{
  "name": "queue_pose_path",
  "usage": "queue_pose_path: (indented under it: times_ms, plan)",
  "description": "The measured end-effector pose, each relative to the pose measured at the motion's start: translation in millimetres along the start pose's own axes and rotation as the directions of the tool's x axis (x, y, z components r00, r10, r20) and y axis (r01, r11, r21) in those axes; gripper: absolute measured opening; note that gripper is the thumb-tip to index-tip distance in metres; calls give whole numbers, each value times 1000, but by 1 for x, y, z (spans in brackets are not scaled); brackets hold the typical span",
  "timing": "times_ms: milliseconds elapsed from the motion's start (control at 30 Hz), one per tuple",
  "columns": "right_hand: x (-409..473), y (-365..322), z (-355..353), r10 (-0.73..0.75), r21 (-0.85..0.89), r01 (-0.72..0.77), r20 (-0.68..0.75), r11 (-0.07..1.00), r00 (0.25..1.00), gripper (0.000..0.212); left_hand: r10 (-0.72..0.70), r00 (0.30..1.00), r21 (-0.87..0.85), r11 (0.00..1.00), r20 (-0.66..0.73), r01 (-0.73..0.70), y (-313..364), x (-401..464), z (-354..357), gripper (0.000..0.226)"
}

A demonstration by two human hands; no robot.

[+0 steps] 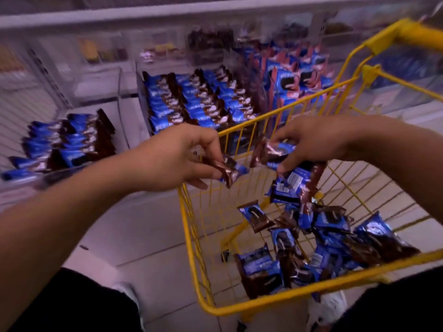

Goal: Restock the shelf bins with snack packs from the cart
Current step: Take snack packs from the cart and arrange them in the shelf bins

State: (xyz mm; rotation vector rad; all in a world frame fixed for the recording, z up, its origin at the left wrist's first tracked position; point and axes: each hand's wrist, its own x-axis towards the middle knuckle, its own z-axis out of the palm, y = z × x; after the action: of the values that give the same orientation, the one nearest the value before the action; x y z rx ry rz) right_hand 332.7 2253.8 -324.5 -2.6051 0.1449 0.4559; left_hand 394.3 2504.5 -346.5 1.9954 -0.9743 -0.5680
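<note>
The blue-and-brown foil snack packs (311,238) lie in a loose heap on the floor of the yellow wire shopping cart (191,236), massed toward the cart's right and near sides.

Two batches of packs are lifted above that heap. The left hand (172,159) pinches a small blue-and-brown pack (229,170) between thumb and curled fingers; this pack sits just over the cart's left rim, at the cart's far-left corner. The right hand (314,142) grips a cluster of several packs (287,168), fingers curled over the top and thumb pressed beneath; the cluster hangs inside the cart, above the heap and clear of it. The two hands are near each other but apart, with a gap between the held packs.

Beyond the cart's far rim, a clear plastic shelf bin (191,101) holds upright rows of matching packs. To the cart's far left, a second row of matching packs (64,142) lies overlapped on the white shelf (100,109). Beyond the cart's far-right corner stand taller blue-and-pink boxes (287,77); their print is blurred.

Below the cart, pale floor tiles (148,224) show.
</note>
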Motion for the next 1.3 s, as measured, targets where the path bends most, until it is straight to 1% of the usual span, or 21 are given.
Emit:
queue_pose_path:
  times_ms: [33,67,100,133,200,300,367,433,500,567,600,700,800,867,933,1033,1133,1167,1233,1267,1300]
  plan:
    - [-8,0,-5,11,231,-7,-13,973,1000,43,20,999,-117,993,-44,-25,-3,-4,3,21]
    - [-17,-1,-8,0,462,-14,31,887,1000,39,42,995,-191,980,-94,-59,-5,-6,6,23]
    - [-26,-5,-9,-39,631,-21,81,775,996,35,67,988,-242,965,-137,-99,-5,-7,8,24]
    - [-33,-9,-8,-98,726,-8,104,688,990,32,90,982,-277,951,-169,-135,-3,-8,10,25]
    - [-40,-19,3,-187,820,35,89,572,978,32,107,976,-336,927,-191,-168,-2,-9,14,27]
    - [-39,-32,23,-227,877,91,21,472,974,39,52,987,-481,869,-149,-119,-3,-13,20,34]
    - [-34,-35,33,-211,854,144,-41,499,977,41,-43,986,-635,769,-159,-69,-3,-12,24,35]
    - [-31,-35,36,-182,829,166,-79,534,980,40,-148,966,-723,688,-214,-54,-2,-9,24,33]
    - [-29,-34,37,-168,822,156,-75,548,983,39,-222,941,-728,684,-255,-36,-2,-7,24,41]
    - [-28,-34,37,-179,813,164,-75,559,981,38,-262,933,-732,681,-247,-2,-3,-7,23,49]
    - [-27,-35,37,-182,804,184,-96,565,979,39,-269,934,-745,667,-237,3,-4,-8,23,48]
    - [-24,-37,36,-154,796,240,-185,556,971,47,-225,954,-765,644,-196,-5,-5,-8,22,27]
    - [-24,-40,34,-103,859,185,-154,477,983,50,-202,953,-767,639,-227,-47,-5,-6,23,25]
    - [-26,-42,34,-90,898,164,-140,407,986,44,-218,928,-754,650,-301,-92,-5,-3,23,27]
    - [-26,-43,33,-80,912,166,-146,374,986,41,-243,899,-748,651,-364,-127,-5,-1,23,24]
    - [-27,-40,31,-100,900,170,-142,401,985,30,-274,882,-793,587,-383,-162,-2,1,22,22]
    - [-29,-32,27,-174,811,205,-130,547,976,28,-305,902,-832,546,-305,-97,1,3,17,17]
    - [-29,-29,25,-204,746,236,-137,623,969,31,-311,909,-827,559,-277,-61,3,3,15,16]
    - [-30,-26,22,-275,547,327,-177,771,945,36,-288,932,-775,632,-221,11,3,2,11,15]
    - [-31,-27,22,-316,440,370,-192,818,929,37,-249,953,-732,679,-171,46,3,0,10,18]
    - [-31,-28,22,-358,352,410,-206,841,911,38,-194,975,-668,740,-107,74,3,-2,10,29]
